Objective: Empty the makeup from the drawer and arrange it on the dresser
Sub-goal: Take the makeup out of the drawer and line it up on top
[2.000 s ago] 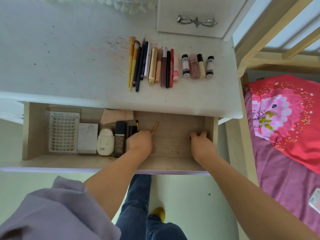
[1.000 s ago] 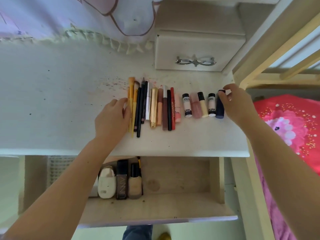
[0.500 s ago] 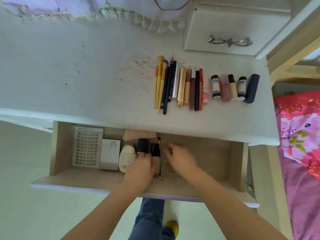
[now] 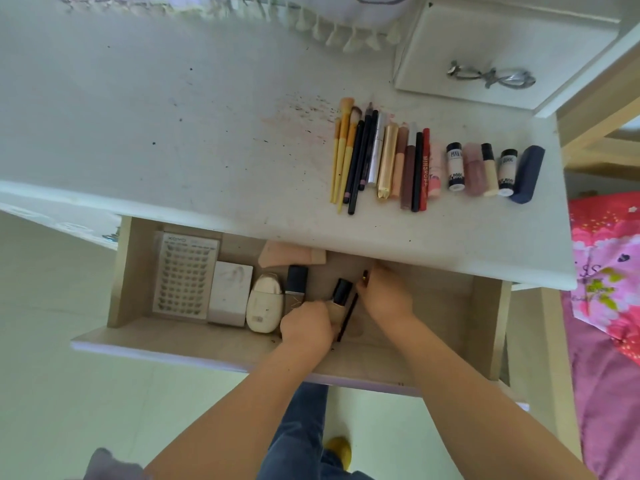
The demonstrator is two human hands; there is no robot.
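The open drawer (image 4: 481,306) holds a lash card (image 4: 185,275), a white box (image 4: 230,292), a cream oval case (image 4: 264,308), a black tube (image 4: 296,287), a peach sponge (image 4: 291,258), a black-capped foundation bottle (image 4: 341,292) and a thin black brush (image 4: 348,317). My left hand (image 4: 306,329) grips the foundation bottle's body. My right hand (image 4: 386,297) pinches the thin brush near its gold end. A row of brushes, pencils and tubes (image 4: 415,164) lies on the dresser top (image 4: 173,133), ending in a navy tube (image 4: 528,174).
A small white drawer unit with a metal handle (image 4: 491,77) stands at the dresser's back right. A bed with pink bedding (image 4: 609,271) sits to the right, beside a wooden frame. Fringed cloth hangs along the back edge.
Both hands left the dresser top, where the right hand set down the navy tube, and dropped into the drawer. The left now grips the foundation bottle; the right pinches the thin brush.
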